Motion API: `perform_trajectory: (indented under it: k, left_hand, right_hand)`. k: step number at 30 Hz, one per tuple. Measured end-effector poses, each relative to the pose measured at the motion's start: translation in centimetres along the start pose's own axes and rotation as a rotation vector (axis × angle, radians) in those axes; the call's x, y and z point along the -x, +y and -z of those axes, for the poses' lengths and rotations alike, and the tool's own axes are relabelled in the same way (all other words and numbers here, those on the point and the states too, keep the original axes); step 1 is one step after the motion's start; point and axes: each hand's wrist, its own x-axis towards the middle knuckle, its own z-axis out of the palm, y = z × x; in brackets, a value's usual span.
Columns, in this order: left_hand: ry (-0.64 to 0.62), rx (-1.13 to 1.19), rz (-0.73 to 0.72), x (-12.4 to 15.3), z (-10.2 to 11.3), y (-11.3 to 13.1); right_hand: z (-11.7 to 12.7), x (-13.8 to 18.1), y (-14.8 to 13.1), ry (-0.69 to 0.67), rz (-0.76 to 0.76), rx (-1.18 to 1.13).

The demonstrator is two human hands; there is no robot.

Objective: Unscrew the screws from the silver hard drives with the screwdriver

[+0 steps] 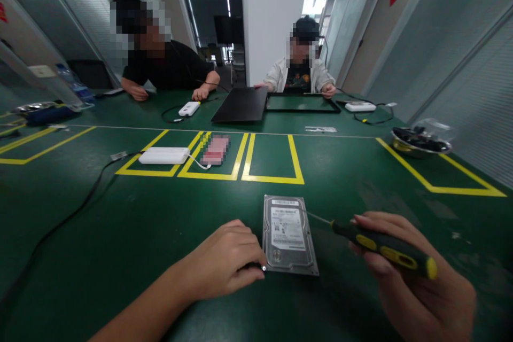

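Observation:
A silver hard drive (287, 235) with a white printed label lies flat on the green table, label side up. My left hand (228, 259) is closed at the drive's lower left edge, fingers curled against it and the thumb by the near corner. In my right hand (417, 272) is a screwdriver (382, 248) with a black and yellow handle, gripped between the thumb and fingers. Its thin shaft points left, the tip over or close to the upper right part of the drive; whether it touches I cannot tell.
Yellow tape (276, 179) marks boxes on the table. Beyond my left hand are a white power bank (164, 155), a pink phone (216, 149) and a black cable (86, 200). A metal bowl (420, 150) stands right. Two people sit opposite, near a black panel (240, 105) and frame (302, 111).

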Motion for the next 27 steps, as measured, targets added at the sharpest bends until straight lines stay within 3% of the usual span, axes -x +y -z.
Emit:
perform_trajectory:
  k: [4, 10, 16, 27]
  left_hand:
    - [0.003, 0.032, 0.02, -0.1, 0.0, 0.0]
    - [0.03, 0.042, 0.018, -0.2, 0.0, -0.1]
    - [0.026, 0.052, 0.025, -0.2, -0.3, -0.3]
    - [0.035, 0.091, 0.034, -0.3, -0.4, -0.2]
  right_hand:
    - [0.3, 0.0, -2.1, 0.015, -0.08, -0.146]
    - [-0.6, -0.6, -3.9, -0.124, 0.079, -0.095]
    - [-3.0, -1.4, -3.3, -0.148, 0.235, -0.02]
    - [-4.7, -1.3, -2.4, -0.178, 0.168, -0.111]
